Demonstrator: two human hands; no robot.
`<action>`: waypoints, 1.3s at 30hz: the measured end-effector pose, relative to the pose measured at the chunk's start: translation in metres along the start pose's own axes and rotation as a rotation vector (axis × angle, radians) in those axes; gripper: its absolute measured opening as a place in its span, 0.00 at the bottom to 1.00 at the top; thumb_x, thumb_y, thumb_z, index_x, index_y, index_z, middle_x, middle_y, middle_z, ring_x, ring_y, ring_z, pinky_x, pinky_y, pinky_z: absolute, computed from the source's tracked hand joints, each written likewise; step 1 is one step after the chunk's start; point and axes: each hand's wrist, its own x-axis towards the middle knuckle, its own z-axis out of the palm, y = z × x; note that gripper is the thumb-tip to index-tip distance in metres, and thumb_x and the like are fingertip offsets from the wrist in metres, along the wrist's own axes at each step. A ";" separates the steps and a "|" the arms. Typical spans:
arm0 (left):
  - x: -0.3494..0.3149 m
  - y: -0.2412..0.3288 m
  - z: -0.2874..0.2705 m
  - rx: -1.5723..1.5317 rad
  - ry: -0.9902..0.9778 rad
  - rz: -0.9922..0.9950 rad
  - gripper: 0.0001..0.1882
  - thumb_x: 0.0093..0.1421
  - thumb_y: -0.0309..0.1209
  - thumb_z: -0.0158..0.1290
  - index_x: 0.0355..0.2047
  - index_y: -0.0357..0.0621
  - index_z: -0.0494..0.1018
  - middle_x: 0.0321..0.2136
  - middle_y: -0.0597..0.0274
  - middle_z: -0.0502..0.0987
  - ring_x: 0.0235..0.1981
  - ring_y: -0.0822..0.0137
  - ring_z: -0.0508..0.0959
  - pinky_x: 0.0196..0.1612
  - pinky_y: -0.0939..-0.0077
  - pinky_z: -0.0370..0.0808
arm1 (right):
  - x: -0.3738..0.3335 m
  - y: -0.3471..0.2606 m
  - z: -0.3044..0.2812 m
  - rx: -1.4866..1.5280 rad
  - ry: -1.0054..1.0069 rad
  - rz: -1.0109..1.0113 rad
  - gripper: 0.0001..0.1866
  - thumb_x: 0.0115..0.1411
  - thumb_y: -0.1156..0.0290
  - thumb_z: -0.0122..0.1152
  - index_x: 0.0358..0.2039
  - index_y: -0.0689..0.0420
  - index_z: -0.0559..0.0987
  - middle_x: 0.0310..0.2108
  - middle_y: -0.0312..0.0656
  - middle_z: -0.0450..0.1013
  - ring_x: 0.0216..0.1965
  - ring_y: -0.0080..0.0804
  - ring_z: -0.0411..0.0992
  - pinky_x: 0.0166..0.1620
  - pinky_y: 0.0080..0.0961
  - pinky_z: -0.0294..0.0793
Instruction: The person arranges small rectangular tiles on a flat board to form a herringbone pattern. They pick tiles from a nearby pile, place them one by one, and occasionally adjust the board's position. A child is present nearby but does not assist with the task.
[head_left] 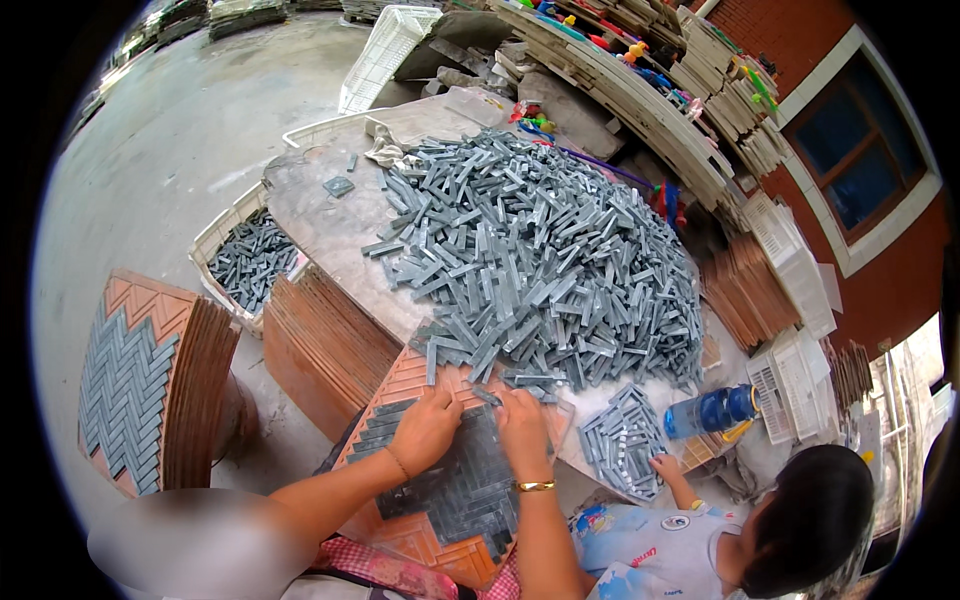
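Observation:
In front of me lies an orange tray (462, 556) with a herringbone pattern of slots, many filled with dark grey stone strips (460, 470). My right hand (522, 428), with a gold bangle at its wrist, pinches a small grey stone strip (487, 397) over the tray's far part. My left hand (427, 432) is beside it, fingers curled down over the tray; what they hold, if anything, is hidden. Just beyond both hands rises a large heap of loose grey strips (550, 260) on the table (310, 215).
To the right, another person's hand (665, 466) touches a smaller batch of strips (620, 440), near a blue bottle (710, 411). Stacked orange trays (320, 345) stand at left, with a filled tray (128, 395) farther left. A white crate (215, 245) holds more strips.

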 end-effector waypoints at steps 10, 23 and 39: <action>-0.004 -0.002 0.006 0.011 0.057 0.156 0.08 0.48 0.24 0.54 0.31 0.39 0.73 0.30 0.58 0.70 0.36 0.58 0.71 0.41 0.70 0.71 | -0.022 -0.007 -0.007 0.124 0.038 0.328 0.11 0.46 0.77 0.67 0.32 0.61 0.78 0.26 0.43 0.74 0.25 0.31 0.74 0.31 0.26 0.74; 0.007 0.014 0.004 -0.019 -0.025 0.248 0.10 0.48 0.24 0.51 0.33 0.36 0.73 0.35 0.56 0.71 0.38 0.58 0.71 0.44 0.70 0.70 | -0.020 -0.004 0.010 0.206 0.133 0.301 0.06 0.52 0.76 0.59 0.33 0.58 0.77 0.29 0.46 0.73 0.32 0.44 0.73 0.35 0.34 0.72; -0.001 0.012 0.022 0.062 -0.115 0.356 0.20 0.51 0.29 0.48 0.45 0.32 0.72 0.47 0.54 0.71 0.52 0.58 0.67 0.55 0.67 0.66 | 0.001 0.030 -0.051 0.075 -0.081 0.138 0.13 0.43 0.78 0.69 0.32 0.60 0.79 0.27 0.44 0.69 0.25 0.35 0.69 0.31 0.28 0.70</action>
